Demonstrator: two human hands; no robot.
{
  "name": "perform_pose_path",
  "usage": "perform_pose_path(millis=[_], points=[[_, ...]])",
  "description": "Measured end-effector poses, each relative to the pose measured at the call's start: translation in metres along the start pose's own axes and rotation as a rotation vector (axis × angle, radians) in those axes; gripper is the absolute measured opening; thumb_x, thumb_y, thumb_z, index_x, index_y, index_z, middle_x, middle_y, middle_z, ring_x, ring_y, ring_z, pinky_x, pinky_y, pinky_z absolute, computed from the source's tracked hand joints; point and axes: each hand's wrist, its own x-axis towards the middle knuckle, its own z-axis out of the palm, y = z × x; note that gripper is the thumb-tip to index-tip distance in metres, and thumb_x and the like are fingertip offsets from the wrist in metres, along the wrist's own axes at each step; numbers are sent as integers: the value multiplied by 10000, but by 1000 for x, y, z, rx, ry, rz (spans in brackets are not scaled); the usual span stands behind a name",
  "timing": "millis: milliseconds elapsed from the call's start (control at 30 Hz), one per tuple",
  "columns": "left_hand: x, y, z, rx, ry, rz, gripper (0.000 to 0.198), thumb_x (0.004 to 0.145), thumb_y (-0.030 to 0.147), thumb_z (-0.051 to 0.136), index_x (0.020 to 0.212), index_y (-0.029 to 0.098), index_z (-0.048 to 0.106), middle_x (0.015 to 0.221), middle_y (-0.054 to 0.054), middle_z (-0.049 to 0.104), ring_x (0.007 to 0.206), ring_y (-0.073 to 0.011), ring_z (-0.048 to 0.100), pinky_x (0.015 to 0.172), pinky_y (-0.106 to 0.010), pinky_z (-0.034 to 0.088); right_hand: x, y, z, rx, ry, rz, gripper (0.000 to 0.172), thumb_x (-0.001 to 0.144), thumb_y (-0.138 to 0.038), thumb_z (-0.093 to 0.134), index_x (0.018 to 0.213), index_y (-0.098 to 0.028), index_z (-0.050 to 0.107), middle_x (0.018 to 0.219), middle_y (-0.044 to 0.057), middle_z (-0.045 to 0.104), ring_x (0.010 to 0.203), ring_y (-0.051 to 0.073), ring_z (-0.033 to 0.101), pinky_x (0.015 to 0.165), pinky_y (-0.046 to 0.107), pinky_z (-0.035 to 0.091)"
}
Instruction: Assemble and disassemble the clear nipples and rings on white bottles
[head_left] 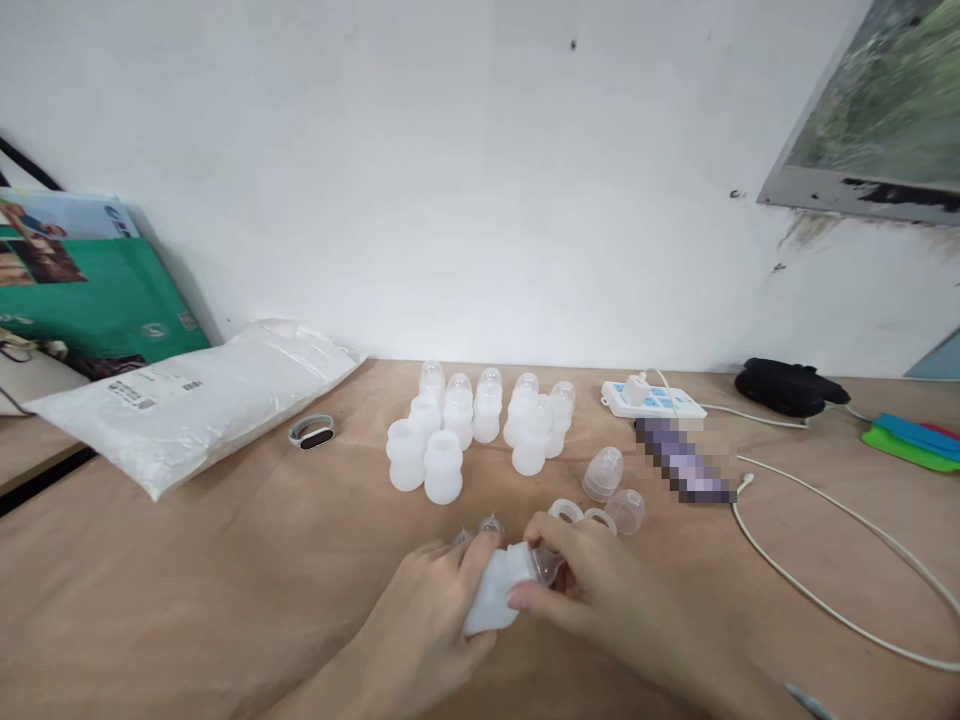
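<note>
My left hand (427, 620) is wrapped round a small white plastic bottle (495, 590) lying low over the wooden table (225, 580). My right hand (592, 580) pinches the bottle's top end, where a clear nipple piece (546, 566) sits between the fingers. Just beyond my hands lie two white rings (566, 511) and two clear caps (604, 472). Small clear pieces (491, 524) peek out behind my left fingers. Further back stands a cluster of several white bottles (472, 425), some capped with clear domes.
A white plastic bag (195, 400) lies at the left, with a grey wristband (311, 431) beside it. A white power strip (652, 398), a white cable (810, 590), a black object (787, 385) and green and blue items (911, 440) sit at the right. A white wall rises behind.
</note>
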Motion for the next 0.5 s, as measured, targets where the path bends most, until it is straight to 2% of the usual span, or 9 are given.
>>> perform_pose_path(millis=[100, 167, 233, 267, 367, 400, 433, 500], points=[[0, 0, -1, 40, 14, 28, 383, 721, 127, 513, 1091, 224, 495, 904, -40, 725, 735, -251, 679, 596, -290, 429, 3, -1, 1, 38, -27, -140, 191, 847, -346, 700, 962, -232, 598, 933, 2, 663, 825, 184, 604, 684, 279, 476], [0, -2, -2, 54, 25, 30, 381, 721, 126, 523, 1087, 226, 488, 888, -27, 725, 723, -248, 681, 597, -291, 429, 5, 3, 0, 92, -52, -233, 408, 812, -344, 746, 1164, -274, 552, 1149, 16, 637, 1008, 209, 600, 800, 306, 497], [1, -4, -2, 78, 28, 42, 359, 740, 127, 521, 1085, 219, 480, 929, -40, 728, 753, -254, 686, 607, -299, 437, 6, 7, 0, 106, -45, -206, 628, 765, -385, 787, 1303, -284, 478, 1251, 45, 605, 1104, 244, 581, 831, 331, 509], [2, -5, -2, 94, 28, 50, 342, 759, 130, 514, 1089, 212, 477, 957, -53, 727, 780, -261, 689, 615, -307, 444, 6, 8, 0, 99, -48, -160, 622, 775, -406, 773, 1309, -275, 482, 1225, 53, 624, 1087, 253, 594, 818, 341, 518], [3, -9, 0, 154, 25, 66, 303, 803, 136, 494, 1099, 199, 476, 993, -78, 721, 829, -276, 689, 635, -329, 467, 5, 9, 2, 93, -53, -68, 252, 921, -386, 596, 1139, -259, 591, 1030, 31, 686, 937, 226, 641, 790, 359, 530], [3, -10, 0, 174, 27, 70, 300, 812, 137, 491, 1106, 197, 476, 991, -80, 720, 828, -277, 689, 639, -335, 473, 4, 10, 2, 116, -57, -91, 218, 942, -359, 564, 1137, -268, 591, 1060, 28, 682, 967, 219, 640, 825, 365, 530], [4, -11, 0, 189, 30, 73, 302, 816, 133, 490, 1112, 196, 477, 995, -80, 719, 832, -278, 689, 647, -341, 481, 4, 10, 2, 148, -55, -129, 274, 935, -343, 576, 1203, -287, 561, 1159, 32, 658, 1052, 219, 621, 878, 369, 524], [4, -12, 1, 208, 45, 84, 317, 815, 129, 501, 1126, 188, 476, 1013, -84, 717, 846, -287, 690, 661, -357, 496, 5, 11, 3, 194, -22, -178, 593, 858, -350, 686, 1383, -321, 412, 1382, 49, 538, 1238, 235, 531, 971, 383, 493]])
